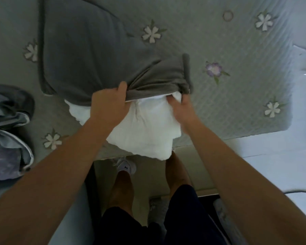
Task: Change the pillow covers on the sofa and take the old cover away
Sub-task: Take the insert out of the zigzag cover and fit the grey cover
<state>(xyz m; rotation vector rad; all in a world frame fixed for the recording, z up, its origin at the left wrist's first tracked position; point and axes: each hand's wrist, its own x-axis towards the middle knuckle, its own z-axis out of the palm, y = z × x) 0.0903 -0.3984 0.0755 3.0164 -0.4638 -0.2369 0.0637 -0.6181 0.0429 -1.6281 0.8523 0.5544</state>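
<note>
A dark grey pillow cover [88, 50] lies on the sofa seat, pulled partway over a white pillow [145, 131]. The pillow's near half sticks out bare toward me and hangs over the seat's front edge. My left hand [109, 103] grips the bunched open edge of the grey cover, thumb on top. My right hand [180, 106] pinches the cover's edge at the pillow's right corner, its fingertips tucked under the cloth. The far half of the pillow is hidden inside the cover.
The seat wears a pale quilted sofa cover [237, 50] with embroidered flowers. A crumpled heap of grey-blue and purple cloth [9, 131] lies at the left edge. My legs and a white shoe [125, 167] stand on the floor below. White tiled floor [272, 165] lies right.
</note>
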